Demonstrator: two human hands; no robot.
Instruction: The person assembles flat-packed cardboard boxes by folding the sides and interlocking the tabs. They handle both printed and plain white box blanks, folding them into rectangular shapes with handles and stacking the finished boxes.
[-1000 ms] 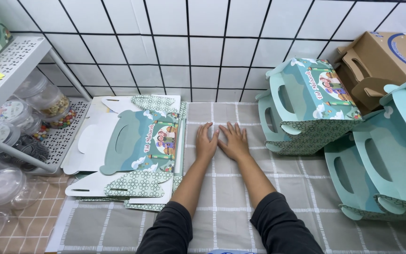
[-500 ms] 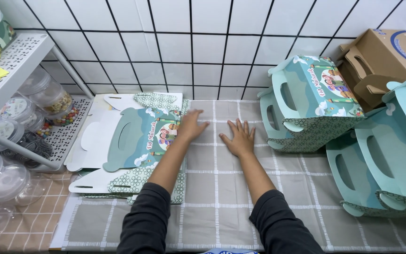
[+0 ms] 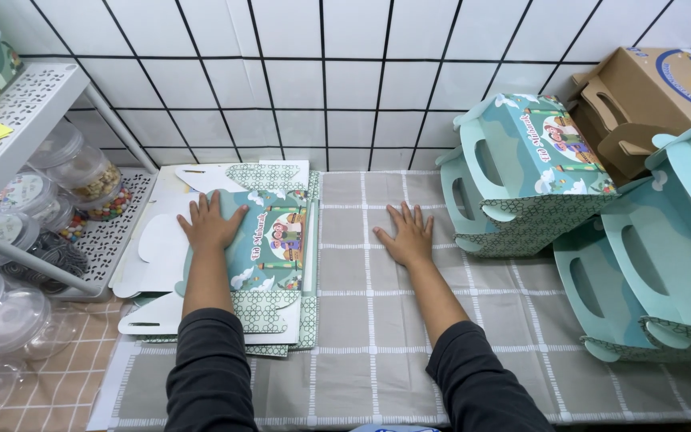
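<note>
Checked cloth [image 3: 361,320], left hand [image 3: 208,226] flat on flat boxes [image 3: 273,240], right hand [image 3: 405,238] fingers released

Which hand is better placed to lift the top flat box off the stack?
Left. The left hand already lies flat on the top flat box; the right hand rests on the bare cloth beside it.

You're in a small home-style packing corner, likely a kitchen nook used for gift boxes. A white tiled wall [image 3: 345,88] with dark grout rises straight beyond your hands. Your bench [image 3: 361,320] wears a grey checked cloth. Left of your left hand [image 3: 208,224], a white perforated rack [image 3: 25,104] holds lidded sweet jars [image 3: 81,172]. Right of your right hand [image 3: 405,236] stand assembled teal gift boxes [image 3: 521,176] and a brown carton [image 3: 649,88].
</note>
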